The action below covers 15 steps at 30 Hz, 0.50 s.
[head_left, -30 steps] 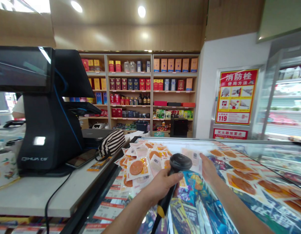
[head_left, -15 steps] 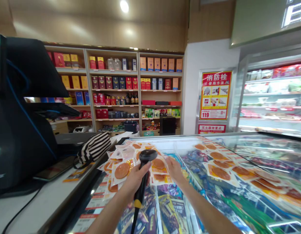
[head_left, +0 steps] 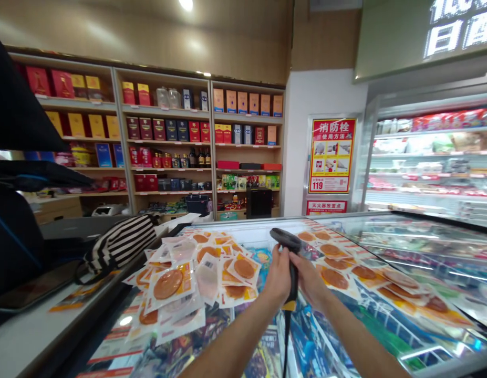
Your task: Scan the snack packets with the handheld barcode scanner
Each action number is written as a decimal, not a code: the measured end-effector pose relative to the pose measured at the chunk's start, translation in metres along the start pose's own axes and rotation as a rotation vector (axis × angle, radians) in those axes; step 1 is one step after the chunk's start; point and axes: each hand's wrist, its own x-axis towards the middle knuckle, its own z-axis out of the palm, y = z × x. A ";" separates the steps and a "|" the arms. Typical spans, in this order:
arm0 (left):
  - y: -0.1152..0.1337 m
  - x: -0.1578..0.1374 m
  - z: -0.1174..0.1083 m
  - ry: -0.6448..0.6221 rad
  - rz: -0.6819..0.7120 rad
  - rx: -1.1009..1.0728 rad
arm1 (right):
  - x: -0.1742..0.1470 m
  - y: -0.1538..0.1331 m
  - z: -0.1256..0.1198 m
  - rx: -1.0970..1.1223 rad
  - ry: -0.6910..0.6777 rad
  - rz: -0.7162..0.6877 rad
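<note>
Sitting between the two hands' fingers is a black barcode scanner (head_left: 286, 240), its head above them and its cord hanging below. The left hand (head_left: 278, 275) has its fingers curled on the handle; the right hand (head_left: 311, 281) touches from the other side, though I can't tell whether its fingers grip. Sealed packets of round orange-brown slices (head_left: 168, 283) lie heaped left of the fingers on the glass-topped chest freezer (head_left: 259, 231); farther left sits a striped pouch (head_left: 123, 241).
</note>
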 end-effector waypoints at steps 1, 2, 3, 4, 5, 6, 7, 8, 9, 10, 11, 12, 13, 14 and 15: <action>-0.003 0.003 0.016 -0.026 0.006 0.004 | 0.000 -0.009 -0.012 0.017 0.063 0.010; -0.007 0.005 0.031 -0.066 0.005 0.006 | 0.002 -0.017 -0.026 0.039 0.136 0.025; -0.010 0.007 0.044 -0.126 0.016 0.024 | 0.004 -0.024 -0.042 0.065 0.200 0.047; -0.014 0.008 0.055 -0.202 0.048 0.084 | 0.008 -0.030 -0.060 0.094 0.257 0.074; -0.018 0.010 0.064 -0.272 0.106 0.193 | 0.012 -0.035 -0.079 0.122 0.310 0.102; -0.023 0.012 0.071 -0.332 0.175 0.336 | 0.015 -0.038 -0.099 0.140 0.350 0.132; -0.029 0.014 0.077 -0.376 0.242 0.486 | 0.019 -0.040 -0.118 0.149 0.392 0.162; -0.036 0.017 0.082 -0.400 0.293 0.618 | 0.022 -0.040 -0.135 0.153 0.431 0.184; -0.044 0.021 0.087 -0.413 0.319 0.709 | 0.025 -0.038 -0.150 0.156 0.465 0.197; -0.053 0.026 0.091 -0.430 0.317 0.762 | 0.027 -0.035 -0.162 0.161 0.492 0.204; -0.061 0.031 0.095 -0.450 0.299 0.783 | 0.028 -0.031 -0.170 0.162 0.507 0.211; -0.070 0.036 0.098 -0.466 0.279 0.788 | 0.030 -0.027 -0.176 0.159 0.511 0.219; -0.077 0.040 0.101 -0.478 0.264 0.794 | 0.030 -0.023 -0.179 0.149 0.505 0.228; -0.083 0.044 0.103 -0.483 0.250 0.792 | 0.031 -0.021 -0.180 0.130 0.492 0.232; -0.087 0.047 0.104 -0.480 0.237 0.782 | 0.031 -0.020 -0.180 0.105 0.480 0.213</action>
